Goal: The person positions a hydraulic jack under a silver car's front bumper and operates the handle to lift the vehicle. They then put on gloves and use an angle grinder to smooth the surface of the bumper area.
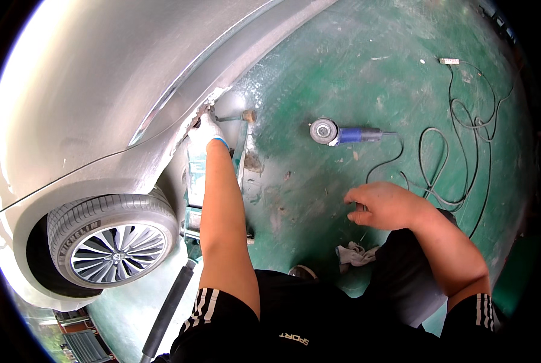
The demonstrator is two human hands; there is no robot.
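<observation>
My left hand (207,130), in a white glove, reaches to the rough, scraped lower sill (184,134) of a silver car (77,97); its fingers are curled at the edge, around something too hidden to name. A green floor jack (195,175) lies beneath that arm. My right hand (372,204) is bare, held above my dark-trousered knee with its fingers loosely bent and apart. A blue angle grinder (355,134) with a grey disc lies on the floor to the right of the jack.
The car's wheel (118,256) is at lower left, beside a black padded jack handle (169,308). Loops of cable (446,163) and a small power strip (449,61) lie on the green floor (367,85) at right. A crumpled white glove or cloth (356,255) lies near my leg.
</observation>
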